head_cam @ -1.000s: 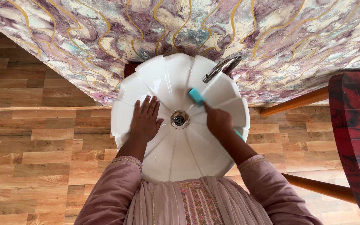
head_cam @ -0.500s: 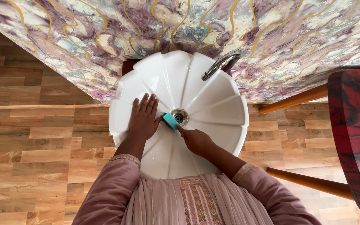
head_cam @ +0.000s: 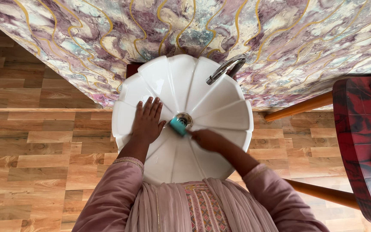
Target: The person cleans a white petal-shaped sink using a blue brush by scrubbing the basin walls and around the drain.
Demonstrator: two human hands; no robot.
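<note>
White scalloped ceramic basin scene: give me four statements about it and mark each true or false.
1. The left hand lies flat on the white scalloped ceramic basin. True.
2. The right hand holds a small teal scrubbing pad beside the round metal drain. True.
3. Water runs from the curved chrome tap. False: none is visible.
4. The floor is grey tile. False: it is brown wood-pattern flooring.

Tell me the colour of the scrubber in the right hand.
Teal scrubber, held by the right hand, in the head view.
</note>
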